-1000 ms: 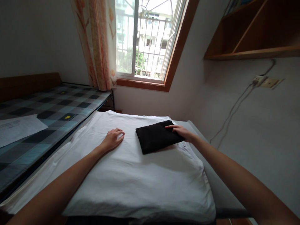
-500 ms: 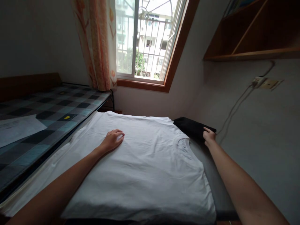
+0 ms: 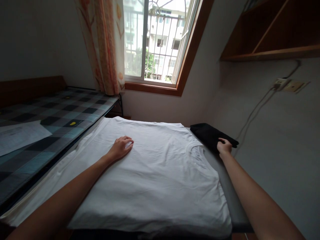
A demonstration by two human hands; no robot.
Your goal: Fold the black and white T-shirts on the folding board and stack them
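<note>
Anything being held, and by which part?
Left hand rests on the flat white fabric T-shirt, no hold visible. Right hand at the near edge of the folded black cloth; whether it grips cannot be told.

One head-worn camera looks down over both hands [image 3: 122, 147] [image 3: 224, 146], fairly near. It faces the window [image 3: 160, 43] at twelve o'clock.

shirt [image 3: 160, 173], creased cloth; folded bundle [image 3: 206, 133], matt cloth; shelf [image 3: 275, 54], smooth wood

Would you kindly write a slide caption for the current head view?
Left hand on a spread white shirt, right hand at a folded black cloth beside it.
</note>
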